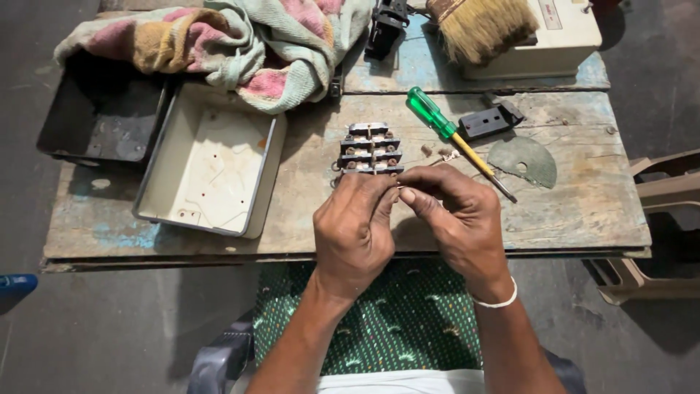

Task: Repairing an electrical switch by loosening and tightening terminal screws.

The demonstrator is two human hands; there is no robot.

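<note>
Head view: the left hand (354, 230) and the right hand (456, 215) are meeting at the near edge of the worktop (583, 211), fingertips pressed together and pinching something small and thin between them, likely a bit of wire, though it is too small to tell; the switch block (370, 149) is lying just beyond the knuckles at 12 o'clock, the left fingers touching or nearly touching its near edge. The block is looking rigid and light, a hard plastic body with rows of small metal screw terminals; it would probably be best held by its plain long sides, keeping off the terminals, since it could slide on the rough wood. At 1 o'clock a screwdriver (452, 135) with a green handle is lying slantwise; at 10 o'clock a white tray (211, 164) is sitting open; a cloth (240, 44) is bunching at 11 o'clock; a brush (481, 25) is resting at the far edge.
</note>
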